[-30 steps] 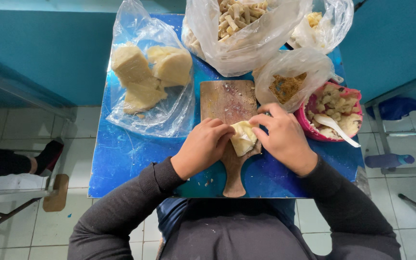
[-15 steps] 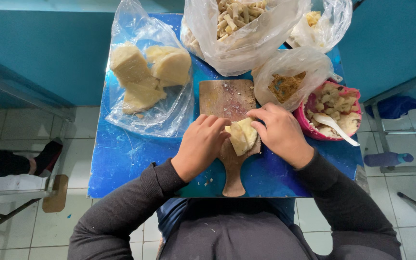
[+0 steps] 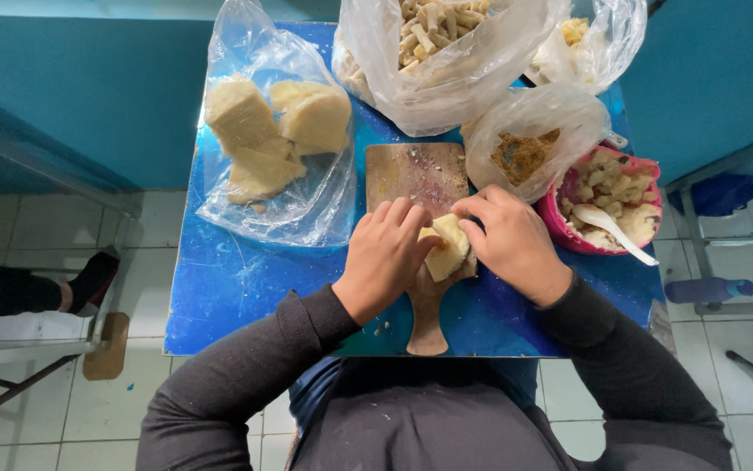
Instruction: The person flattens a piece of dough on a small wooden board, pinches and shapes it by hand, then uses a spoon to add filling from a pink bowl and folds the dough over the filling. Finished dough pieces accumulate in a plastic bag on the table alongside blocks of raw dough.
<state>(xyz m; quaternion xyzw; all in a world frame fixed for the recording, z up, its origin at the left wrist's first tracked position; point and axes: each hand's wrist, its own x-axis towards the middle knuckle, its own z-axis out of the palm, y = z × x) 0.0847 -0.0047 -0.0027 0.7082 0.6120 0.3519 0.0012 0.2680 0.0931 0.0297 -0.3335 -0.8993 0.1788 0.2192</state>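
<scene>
The left hand [image 3: 387, 255] and the right hand [image 3: 509, 240] close together around a pale yellow piece of dough [image 3: 446, 248], fingers curled over it from either side, pinching it between them. The dough sits just above the narrow part of a wooden cutting board [image 3: 417, 179], whose handle runs down toward the person's body. The board lies on a small blue bench [image 3: 237, 288].

Left of the board, touching the bench, is a clear plastic bag with big yellowish dough blocks [image 3: 272, 139]. Right of the board stands a pink bowl [image 3: 651, 228] of chopped pale filling with a white spoon [image 3: 614, 228] resting in it. Between board and bowl is a small bag holding brown crumbs [image 3: 525, 144]. Beyond the board's far end sit a large bag of pale cut sticks [image 3: 438, 52] and another bag [image 3: 590, 44] beside it.
</scene>
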